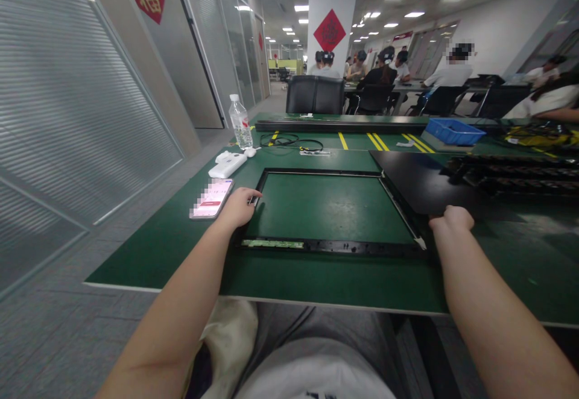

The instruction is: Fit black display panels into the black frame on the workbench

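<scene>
The black frame (344, 246) is a thin rectangular bezel, open in the middle so the green tabletop (316, 278) shows through it; a narrow green circuit strip (271, 243) runs along the left part of its near rail. It lies flat near the front edge of the tabletop, its long axis running left to right across the person's view. The left hand (239, 205) rests at the frame's left rail, fingers (253, 196) curled and pinching that rail. The right hand (452, 218) sits just beside the right rail, fingers clenched at the near edge of a black panel (420, 182) that overlaps that side; whether they clamp the panel cannot be told. A phone (211, 199) lies just left of the left hand.
</scene>
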Demonstrator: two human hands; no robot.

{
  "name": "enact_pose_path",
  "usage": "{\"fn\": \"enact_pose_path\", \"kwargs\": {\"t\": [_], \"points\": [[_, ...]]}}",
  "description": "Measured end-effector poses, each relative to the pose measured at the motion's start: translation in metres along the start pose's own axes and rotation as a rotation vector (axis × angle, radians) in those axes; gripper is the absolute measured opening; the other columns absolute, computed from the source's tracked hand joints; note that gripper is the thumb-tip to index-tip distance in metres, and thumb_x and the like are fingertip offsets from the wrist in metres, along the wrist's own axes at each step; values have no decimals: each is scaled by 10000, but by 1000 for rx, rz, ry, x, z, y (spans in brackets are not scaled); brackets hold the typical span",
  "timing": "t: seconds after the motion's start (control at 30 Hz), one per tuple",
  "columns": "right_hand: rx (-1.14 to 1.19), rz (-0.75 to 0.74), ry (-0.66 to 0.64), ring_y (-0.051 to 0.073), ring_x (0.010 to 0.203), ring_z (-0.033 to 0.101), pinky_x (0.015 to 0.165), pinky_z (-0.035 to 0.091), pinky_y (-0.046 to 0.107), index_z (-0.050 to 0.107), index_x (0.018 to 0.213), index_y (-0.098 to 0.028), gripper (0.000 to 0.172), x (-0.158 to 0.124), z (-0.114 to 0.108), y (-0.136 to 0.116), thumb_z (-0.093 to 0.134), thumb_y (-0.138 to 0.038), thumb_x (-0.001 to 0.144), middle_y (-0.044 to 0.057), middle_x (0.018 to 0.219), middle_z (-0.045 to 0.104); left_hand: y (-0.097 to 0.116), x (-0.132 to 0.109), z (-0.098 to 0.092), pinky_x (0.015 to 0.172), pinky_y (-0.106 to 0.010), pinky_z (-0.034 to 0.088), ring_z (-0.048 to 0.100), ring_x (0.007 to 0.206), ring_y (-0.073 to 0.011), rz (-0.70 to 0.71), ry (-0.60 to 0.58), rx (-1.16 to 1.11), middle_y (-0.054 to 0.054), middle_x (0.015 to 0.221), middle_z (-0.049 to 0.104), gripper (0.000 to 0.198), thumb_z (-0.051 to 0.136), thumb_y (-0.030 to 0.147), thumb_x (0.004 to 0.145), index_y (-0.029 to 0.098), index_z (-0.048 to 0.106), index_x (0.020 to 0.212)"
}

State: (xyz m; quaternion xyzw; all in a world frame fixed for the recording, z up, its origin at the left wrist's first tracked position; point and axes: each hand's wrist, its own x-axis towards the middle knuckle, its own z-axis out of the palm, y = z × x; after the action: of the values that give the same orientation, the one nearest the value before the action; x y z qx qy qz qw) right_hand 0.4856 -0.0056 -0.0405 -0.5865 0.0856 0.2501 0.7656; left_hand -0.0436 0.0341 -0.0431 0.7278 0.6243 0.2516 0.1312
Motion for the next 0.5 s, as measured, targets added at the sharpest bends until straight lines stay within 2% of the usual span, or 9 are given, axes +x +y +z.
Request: {"fn": "enact_pose_path", "kwargs": {"t": [0.2, 0.3, 0.5], "points": [[22, -9, 11, 119, 1000, 688, 723, 583, 244, 470, 1167, -255, 563, 1, 3, 2, 461, 67, 705, 54, 1342, 580, 5, -1, -2, 1019, -386, 561, 719, 1129, -318, -9, -21, 48, -154, 1292, 741, 502, 587, 53, 737, 181, 829, 1158], [45, 4, 8, 113, 994, 691, 704, 589, 244, 472, 1166, -255, 536, 1, 4, 3, 455, 67, 737, 54, 1375, 576, 9, -2, -3, 1022, -383, 562, 721, 1149, -323, -7, -33, 78, -172, 1310, 734, 511, 561, 40, 754, 154, 824, 1177], [79, -5, -58, 91, 957, 659, 672, 576, 222, 436, 1127, -279, 528, 9, -1, 3, 455, 72, 733, 36, 1441, 516, 6, -1, -2, 1007, -403, 577, 738, 1106, -328, 7, -1, 38, -156, 1278, 753, 435, 605, 95, 769, 185, 836, 1128]]}}
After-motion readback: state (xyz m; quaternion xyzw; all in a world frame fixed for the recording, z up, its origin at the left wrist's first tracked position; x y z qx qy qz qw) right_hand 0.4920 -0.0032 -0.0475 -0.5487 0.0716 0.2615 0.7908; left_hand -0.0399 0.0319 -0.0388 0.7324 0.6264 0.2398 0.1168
